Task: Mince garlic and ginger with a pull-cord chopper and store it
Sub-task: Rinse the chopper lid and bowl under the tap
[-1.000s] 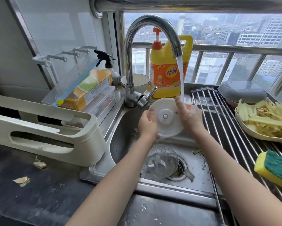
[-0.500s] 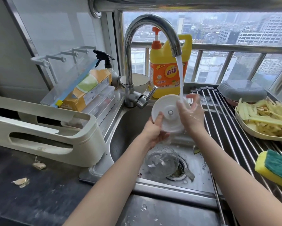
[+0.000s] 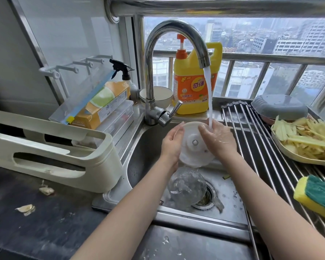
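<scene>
The white round chopper lid (image 3: 192,147) is held tilted over the sink (image 3: 144,147), underside toward me, below the running faucet (image 3: 169,34). My left hand (image 3: 172,145) grips its left rim. My right hand (image 3: 218,137) holds its right side, and the water stream lands on that hand. The clear chopper bowl (image 3: 186,186) lies in the sink basin right below, beside the drain (image 3: 207,199). Garlic skins (image 3: 26,208) lie on the dark counter at left.
A yellow dish-soap jug (image 3: 193,87) and a white bowl (image 3: 158,95) stand behind the faucet. A cream rack (image 3: 51,145) sits left of the sink. A roll-up drying rack (image 3: 261,143) at right carries a plate of ginger peels (image 3: 306,141), a grey lid (image 3: 279,106) and a sponge (image 3: 317,197).
The lid has come down again after rising toward the spout. My left hand has shifted from below it to its left rim, and my right hand has closed over its right side.
</scene>
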A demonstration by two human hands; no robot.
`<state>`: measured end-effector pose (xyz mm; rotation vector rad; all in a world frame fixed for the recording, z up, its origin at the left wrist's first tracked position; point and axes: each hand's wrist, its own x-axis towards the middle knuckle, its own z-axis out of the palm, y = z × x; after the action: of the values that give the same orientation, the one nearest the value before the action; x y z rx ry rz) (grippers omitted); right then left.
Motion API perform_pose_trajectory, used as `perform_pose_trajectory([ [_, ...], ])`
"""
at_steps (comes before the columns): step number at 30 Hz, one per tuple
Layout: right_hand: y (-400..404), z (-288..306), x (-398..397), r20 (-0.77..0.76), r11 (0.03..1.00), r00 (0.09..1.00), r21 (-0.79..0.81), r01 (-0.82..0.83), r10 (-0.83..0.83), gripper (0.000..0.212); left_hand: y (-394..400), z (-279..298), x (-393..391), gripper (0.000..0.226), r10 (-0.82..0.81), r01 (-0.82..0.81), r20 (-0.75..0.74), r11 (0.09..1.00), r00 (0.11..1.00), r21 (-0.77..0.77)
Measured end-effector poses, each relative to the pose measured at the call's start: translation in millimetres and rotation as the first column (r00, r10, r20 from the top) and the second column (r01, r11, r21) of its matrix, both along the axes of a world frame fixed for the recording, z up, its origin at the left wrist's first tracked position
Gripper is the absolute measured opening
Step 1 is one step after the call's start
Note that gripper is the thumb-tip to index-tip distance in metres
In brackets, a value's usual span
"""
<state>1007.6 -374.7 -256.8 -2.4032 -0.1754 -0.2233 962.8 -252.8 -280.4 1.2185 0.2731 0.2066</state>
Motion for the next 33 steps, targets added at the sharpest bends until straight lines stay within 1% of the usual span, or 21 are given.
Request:
perform_pose_trajectory([
  [1, -0.7, -0.9, 0.5, 0.006, 0.998, 1.0, -0.066, 0.015, -0.014, 0.035, 0.9, -0.7, 0.7, 0.013, -0.027, 0.027, 0.022, 1.0, 0.999, 0.004],
  [2, -1.1, -0.8, 0.8, 0.011, 0.996, 1.0, -0.09, 0.015, -0.015, 0.046, 0.3, -0.8, 0.9, 0.015, -0.05, 0.047, 0.051, 0.996, 0.997, 0.072],
  [4, -2.3, 1.8, 0.5, -0.027, 0.998, 0.999, -0.057, -0.034, 0.032, 0.059, -3.3, -2.6, -0.1, 0.02, -0.083, 0.059, 0.1, 0.973, 0.992, 0.224],
  [6, -2.8, 1.8, 1.6, -0.06, 0.996, 0.994, -0.011, -0.094, 0.093, 0.058, -5.2, -4.2, 1.9, 0.024, -0.067, 0.039, 0.103, 0.967, 0.992, 0.253],
  [8, -2.5, 2.4, 0.9, 0.004, 0.997, 0.998, 0.031, -0.069, 0.069, 0.05, -4.4, -5.9, 4.5, 0.031, -0.032, 0.02, 0.048, 0.969, 0.998, 0.248],
  [10, -5.0, 4.0, 2.5, 0.122, 0.983, 0.991, 0.181, 0.023, -0.046, 0.047, -4.2, -4.2, 4.5, 0.036, -0.086, 0.091, -0.044, 0.988, 0.995, 0.122],
  [12, -10.5, 6.1, 5.4, 0.158, 0.927, 0.971, 0.357, 0.112, -0.178, 0.05, -9.1, 0.9, -1.1, 0.032, -0.243, 0.231, -0.123, 0.968, 0.962, -0.098],
  [13, -12.0, 7.5, 5.4, 0.15, 0.904, 0.965, 0.405, 0.137, -0.213, 0.052, -12.1, 2.4, -4.7, 0.034, -0.31, 0.283, -0.149, 0.943, 0.939, -0.174],
  [15, -11.4, 5.9, 5.8, 0.169, 0.894, 0.959, 0.426, 0.139, -0.229, 0.052, -16.4, 3.0, -7.8, 0.037, -0.353, 0.31, -0.163, 0.92, 0.921, -0.24],
  [17, -7.9, 5.9, 3.2, 0.24, 0.91, 0.942, 0.396, 0.125, -0.235, 0.046, -17.2, 3.2, -7.8, 0.035, -0.281, 0.258, -0.126, 0.951, 0.951, -0.173],
  [18, -6.1, 6.9, 1.0, 0.284, 0.929, 0.931, 0.35, 0.121, -0.229, 0.044, -16.4, 2.6, -7.7, 0.034, -0.205, 0.201, -0.09, 0.978, 0.975, -0.05],
  [19, -4.5, 8.1, -1.1, 0.333, 0.954, 0.92, 0.279, 0.113, -0.207, 0.046, -14.2, 0.5, -6.8, 0.032, -0.123, 0.127, -0.039, 0.985, 0.992, 0.118],
  [20, -3.9, 8.6, -3.4, 0.379, 0.975, 0.909, 0.195, 0.102, -0.171, 0.05, -11.8, -1.8, -5.7, 0.03, -0.066, 0.054, 0.032, 0.952, 0.997, 0.3],
  [21, -3.6, 9.5, -5.9, 0.413, 0.99, 0.902, 0.105, 0.092, -0.128, 0.054, -9.7, -4.1, -5.6, 0.032, -0.055, 0.003, 0.101, 0.891, 0.993, 0.454],
  [22, -3.8, 10.5, -8.7, 0.438, 0.996, 0.895, 0.02, 0.091, -0.091, 0.057, -8.1, -7.3, -5.8, 0.037, -0.077, -0.017, 0.145, 0.828, 0.986, 0.56],
  [23, -4.1, 11.0, -10.8, 0.454, 0.993, 0.889, -0.063, 0.103, -0.063, 0.061, -7.4, -9.3, -6.1, 0.041, -0.092, -0.032, 0.168, 0.785, 0.981, 0.619],
  [25, -4.2, 11.9, -12.2, 0.455, 0.975, 0.89, -0.178, 0.132, -0.037, 0.068, -5.5, -12.2, -5.0, 0.043, -0.074, -0.072, 0.187, 0.737, 0.98, 0.672],
  [27, -3.8, 11.4, -9.7, 0.435, 0.974, 0.899, -0.173, 0.144, -0.056, 0.064, -6.1, -11.3, -3.7, 0.043, -0.05, -0.105, 0.199, 0.715, 0.979, 0.691],
  [29, -3.4, 9.2, -8.7, 0.427, 0.987, 0.897, -0.052, 0.153, -0.116, 0.058, -6.8, -8.3, -3.5, 0.041, 0.014, -0.147, 0.202, 0.734, 0.979, 0.663],
  [31, -4.1, 9.1, -8.9, 0.408, 0.976, 0.888, 0.127, 0.174, -0.211, 0.055, -4.7, -9.3, 0.1, 0.042, 0.082, -0.151, 0.144, 0.795, 0.986, 0.588],
  [33, -4.5, 9.7, -7.6, 0.371, 0.942, 0.879, 0.265, 0.208, -0.299, 0.055, -7.3, -10.2, 1.8, 0.048, 0.009, 0.004, -0.027, 0.901, 1.0, 0.433],
])
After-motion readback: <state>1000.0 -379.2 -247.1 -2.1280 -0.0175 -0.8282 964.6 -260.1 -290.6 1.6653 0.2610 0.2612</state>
